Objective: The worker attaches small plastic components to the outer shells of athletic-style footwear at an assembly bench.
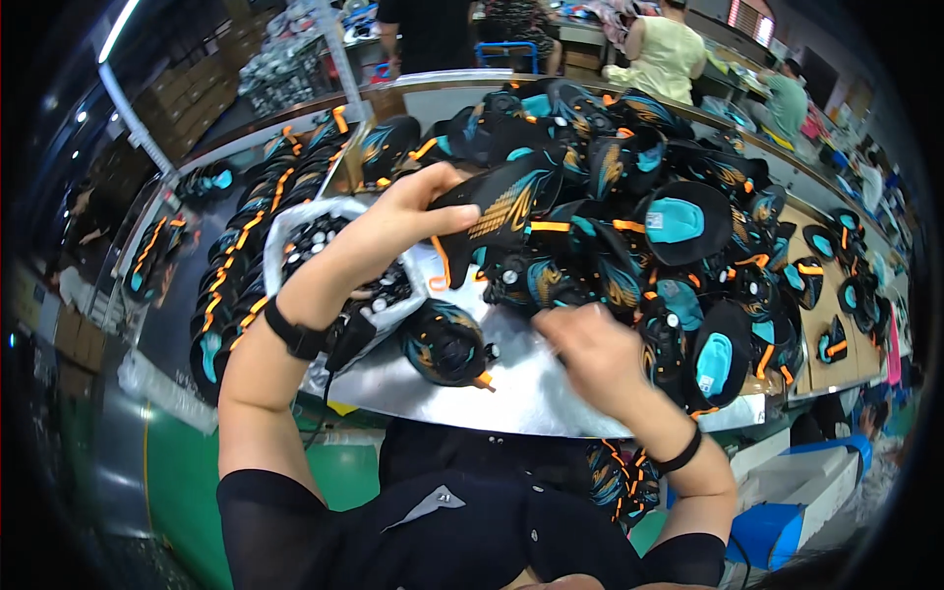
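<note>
My left hand is closed on a black shoe with an orange and teal pattern, lifted at the front of a big heap of similar shoes. Its thumb lies across the upper. Over the bare metal tabletop, my right hand is smeared by motion; its fingers look curled, but I cannot tell if they hold anything. Between my arms another shoe rests on the metal, its orange tab toward me. Beside my left forearm, an open white bag holds many small black and white parts.
Rows of shoes with orange tabs line the left side. Shoes with teal insoles are heaped at the back and right. More lie on cardboard at the far right. A blue and white bin stands lower right. People sit beyond the bench.
</note>
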`<action>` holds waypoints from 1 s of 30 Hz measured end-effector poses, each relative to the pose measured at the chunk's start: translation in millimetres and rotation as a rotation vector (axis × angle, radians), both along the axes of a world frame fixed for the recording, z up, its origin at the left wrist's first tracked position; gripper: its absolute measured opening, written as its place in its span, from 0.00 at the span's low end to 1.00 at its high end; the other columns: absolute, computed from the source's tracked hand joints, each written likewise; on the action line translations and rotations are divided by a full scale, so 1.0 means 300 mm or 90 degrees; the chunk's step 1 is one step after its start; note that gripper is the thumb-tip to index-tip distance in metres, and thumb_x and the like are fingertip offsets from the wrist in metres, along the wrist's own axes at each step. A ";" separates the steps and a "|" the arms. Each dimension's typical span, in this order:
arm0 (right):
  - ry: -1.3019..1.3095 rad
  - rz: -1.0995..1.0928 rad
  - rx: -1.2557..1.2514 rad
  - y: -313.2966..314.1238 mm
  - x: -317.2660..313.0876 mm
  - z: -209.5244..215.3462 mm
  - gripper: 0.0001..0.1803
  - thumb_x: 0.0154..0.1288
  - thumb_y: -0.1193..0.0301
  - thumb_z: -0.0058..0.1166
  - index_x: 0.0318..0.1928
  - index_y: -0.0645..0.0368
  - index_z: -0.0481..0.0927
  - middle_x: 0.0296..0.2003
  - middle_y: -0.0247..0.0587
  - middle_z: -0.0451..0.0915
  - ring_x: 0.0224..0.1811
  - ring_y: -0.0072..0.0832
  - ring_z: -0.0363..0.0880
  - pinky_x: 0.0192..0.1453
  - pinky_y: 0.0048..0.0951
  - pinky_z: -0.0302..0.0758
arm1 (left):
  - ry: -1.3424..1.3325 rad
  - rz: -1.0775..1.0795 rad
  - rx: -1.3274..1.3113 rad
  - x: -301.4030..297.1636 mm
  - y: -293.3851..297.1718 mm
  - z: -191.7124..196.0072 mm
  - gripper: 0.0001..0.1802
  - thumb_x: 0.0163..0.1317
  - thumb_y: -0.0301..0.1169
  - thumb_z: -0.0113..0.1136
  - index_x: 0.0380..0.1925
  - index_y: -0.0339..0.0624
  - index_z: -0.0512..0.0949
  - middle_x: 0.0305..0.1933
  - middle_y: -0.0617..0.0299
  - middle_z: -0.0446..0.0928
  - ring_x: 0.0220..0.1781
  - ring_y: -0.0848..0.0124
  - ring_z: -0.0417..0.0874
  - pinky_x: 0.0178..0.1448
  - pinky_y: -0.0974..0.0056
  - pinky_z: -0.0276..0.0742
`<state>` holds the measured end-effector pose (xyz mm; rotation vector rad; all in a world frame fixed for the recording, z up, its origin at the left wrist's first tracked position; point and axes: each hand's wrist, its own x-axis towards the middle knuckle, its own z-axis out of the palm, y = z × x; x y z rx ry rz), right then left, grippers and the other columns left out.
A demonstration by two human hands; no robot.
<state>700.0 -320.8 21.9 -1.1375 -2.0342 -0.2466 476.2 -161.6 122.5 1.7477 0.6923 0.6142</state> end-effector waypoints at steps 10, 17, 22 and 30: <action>-0.235 -0.124 -0.197 0.150 -0.163 -0.269 0.25 0.48 0.71 0.58 0.51 0.46 0.75 0.30 0.35 0.77 0.38 0.36 0.76 0.30 0.35 0.77 | -0.359 0.137 -0.703 -0.521 -0.453 -0.490 0.22 0.69 0.34 0.52 0.60 0.40 0.67 0.57 0.56 0.75 0.58 0.66 0.78 0.61 0.58 0.75; -0.048 -0.162 -0.120 0.121 -0.220 -0.107 0.33 0.50 0.78 0.63 0.60 0.54 0.72 0.41 0.42 0.78 0.43 0.40 0.74 0.44 0.35 0.75 | -0.386 0.268 -0.628 -0.348 -0.483 -0.788 0.18 0.73 0.37 0.48 0.58 0.43 0.67 0.54 0.60 0.73 0.57 0.68 0.75 0.60 0.58 0.74; 0.341 -0.009 -0.462 0.027 -0.290 -0.293 0.21 0.61 0.83 0.54 0.55 0.59 0.74 0.38 0.41 0.82 0.42 0.30 0.83 0.45 0.26 0.77 | 0.087 0.223 0.214 -0.374 -0.445 -0.667 0.26 0.54 0.23 0.63 0.54 0.41 0.70 0.53 0.53 0.68 0.56 0.59 0.73 0.57 0.57 0.72; 0.389 0.041 -0.519 0.124 -0.306 -0.438 0.17 0.65 0.78 0.52 0.54 0.60 0.74 0.36 0.41 0.84 0.40 0.30 0.83 0.43 0.28 0.77 | 0.296 -0.286 0.534 -0.197 -0.394 -0.525 0.23 0.45 0.29 0.66 0.46 0.51 0.79 0.41 0.68 0.74 0.48 0.66 0.71 0.49 0.58 0.61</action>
